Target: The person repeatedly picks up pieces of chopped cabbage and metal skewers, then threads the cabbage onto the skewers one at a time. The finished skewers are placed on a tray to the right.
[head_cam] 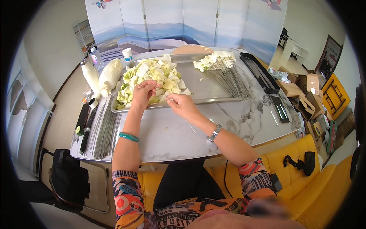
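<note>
My right hand [183, 105] pinches a thin metal skewer [191, 128]; its tip pokes out past the fingers and its tail slants down below the wrist. My left hand [145, 92] is raised over the cut napa cabbage [160, 70], thumb and fingers pinched together. Whether a small piece sits between those fingertips I cannot tell. The cabbage is heaped on the left side of a metal tray [197, 81]. On the tray's right, loaded cabbage skewers [218, 60] lie bunched, their bare ends reaching over the tray's rim.
Bare skewers [107, 131] lie at the left, beside a black-handled knife [85, 140]. A whole napa cabbage [110, 75], a white bottle [90, 74] and a paper cup [127, 54] stand behind. To the right are a black box [258, 73] and a phone [280, 110].
</note>
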Demonstrator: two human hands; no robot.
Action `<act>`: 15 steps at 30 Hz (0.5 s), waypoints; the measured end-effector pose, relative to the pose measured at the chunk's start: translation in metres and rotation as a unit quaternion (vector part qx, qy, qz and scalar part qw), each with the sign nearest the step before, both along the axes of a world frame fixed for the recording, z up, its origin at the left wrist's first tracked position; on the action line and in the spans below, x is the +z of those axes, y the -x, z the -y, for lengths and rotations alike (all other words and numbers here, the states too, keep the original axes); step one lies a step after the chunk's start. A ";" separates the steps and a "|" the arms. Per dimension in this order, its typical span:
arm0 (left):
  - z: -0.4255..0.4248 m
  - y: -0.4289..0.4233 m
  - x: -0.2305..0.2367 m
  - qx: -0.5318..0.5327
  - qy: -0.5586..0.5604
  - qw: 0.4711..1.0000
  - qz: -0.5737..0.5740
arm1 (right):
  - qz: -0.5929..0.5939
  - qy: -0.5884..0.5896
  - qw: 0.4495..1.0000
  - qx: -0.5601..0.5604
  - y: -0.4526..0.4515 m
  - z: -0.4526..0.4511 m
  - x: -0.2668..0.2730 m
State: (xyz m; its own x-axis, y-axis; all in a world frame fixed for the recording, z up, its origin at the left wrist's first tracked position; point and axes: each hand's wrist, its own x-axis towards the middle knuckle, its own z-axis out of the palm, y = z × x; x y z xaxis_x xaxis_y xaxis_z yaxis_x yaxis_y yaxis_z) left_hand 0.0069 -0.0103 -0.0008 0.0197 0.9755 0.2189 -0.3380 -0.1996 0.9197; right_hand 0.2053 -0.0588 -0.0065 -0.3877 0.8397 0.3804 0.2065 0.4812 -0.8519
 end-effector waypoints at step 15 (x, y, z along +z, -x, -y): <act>-0.001 0.000 -0.002 -0.037 -0.016 0.999 -0.024 | 0.159 -0.253 0.932 -0.205 -0.067 -0.013 0.004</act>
State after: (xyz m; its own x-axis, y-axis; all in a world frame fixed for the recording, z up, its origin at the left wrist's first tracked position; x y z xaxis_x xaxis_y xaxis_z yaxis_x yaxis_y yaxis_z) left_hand 0.0073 -0.0096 -0.0025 0.1018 0.9637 0.2469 -0.3089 -0.2053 0.9287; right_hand 0.2725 -0.0458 -0.0025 -0.2348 0.6859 0.6888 0.6650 0.6302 -0.4008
